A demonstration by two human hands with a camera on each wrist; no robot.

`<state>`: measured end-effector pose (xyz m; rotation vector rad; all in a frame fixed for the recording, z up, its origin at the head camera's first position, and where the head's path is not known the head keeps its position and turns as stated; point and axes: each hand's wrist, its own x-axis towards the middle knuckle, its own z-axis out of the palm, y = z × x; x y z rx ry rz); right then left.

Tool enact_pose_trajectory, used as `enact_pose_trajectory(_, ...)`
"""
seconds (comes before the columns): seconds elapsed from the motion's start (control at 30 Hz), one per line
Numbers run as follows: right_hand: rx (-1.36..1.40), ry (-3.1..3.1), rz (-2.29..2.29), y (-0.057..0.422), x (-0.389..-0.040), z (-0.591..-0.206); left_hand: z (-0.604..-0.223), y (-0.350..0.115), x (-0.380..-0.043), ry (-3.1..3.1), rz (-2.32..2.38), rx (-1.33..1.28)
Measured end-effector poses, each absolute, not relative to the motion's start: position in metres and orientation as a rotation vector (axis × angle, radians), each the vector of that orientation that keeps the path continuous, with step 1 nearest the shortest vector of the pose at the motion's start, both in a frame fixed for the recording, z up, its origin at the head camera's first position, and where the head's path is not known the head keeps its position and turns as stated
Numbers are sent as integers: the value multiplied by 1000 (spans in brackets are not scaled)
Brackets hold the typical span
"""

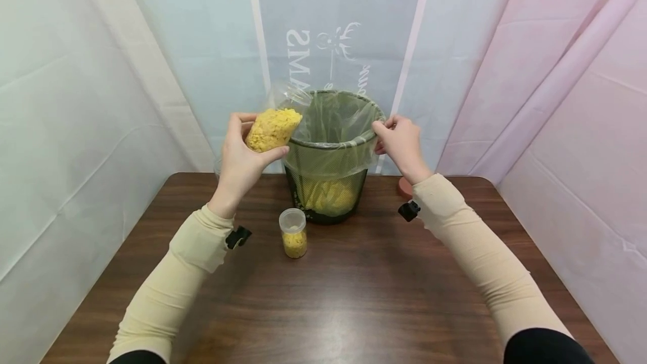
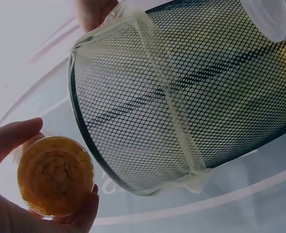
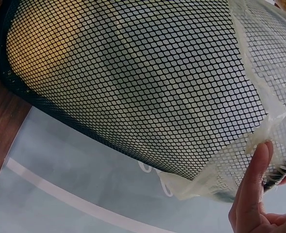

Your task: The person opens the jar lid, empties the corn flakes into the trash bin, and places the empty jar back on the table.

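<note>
A: Containers, biggest down?
B: Table (image 1: 333,280). On it, mesh bin (image 1: 299,190), yellow stuff low inside, clear liner (image 1: 336,159) folded over the rim.
A: Hands?
B: Left hand (image 1: 237,150): thumb and fingers spread to jar width, gripping 1 clear jar (image 1: 273,130) of yellow flakes, tilted beside the bin's mouth. Right hand (image 1: 401,142): fingertips nearly closed, pinching liner at rim.
A: Smallest?
B: 1 upright jar (image 1: 293,235), part-filled yellow, just before the bin.

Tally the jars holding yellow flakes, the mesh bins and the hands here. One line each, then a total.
Jars with yellow flakes: 2 (held jar, standing jar)
Mesh bins: 1 (lined bin)
Hands: 2 (left hand, right hand)
Total: 5
</note>
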<state>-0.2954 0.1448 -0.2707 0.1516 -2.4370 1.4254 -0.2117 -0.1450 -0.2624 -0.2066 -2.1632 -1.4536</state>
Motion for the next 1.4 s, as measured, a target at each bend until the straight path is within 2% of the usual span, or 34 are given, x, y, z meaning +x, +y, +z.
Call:
enact_pose_trajectory(1.1, 161, -2425, 1449, 142, -291, -274, -245, -141, -225, -2017, -1475, -222)
enact_pose_trajectory(1.4, 154, -2432, 1442, 142, -291, -274, -229, -133, -210, -2042, -1435, -167)
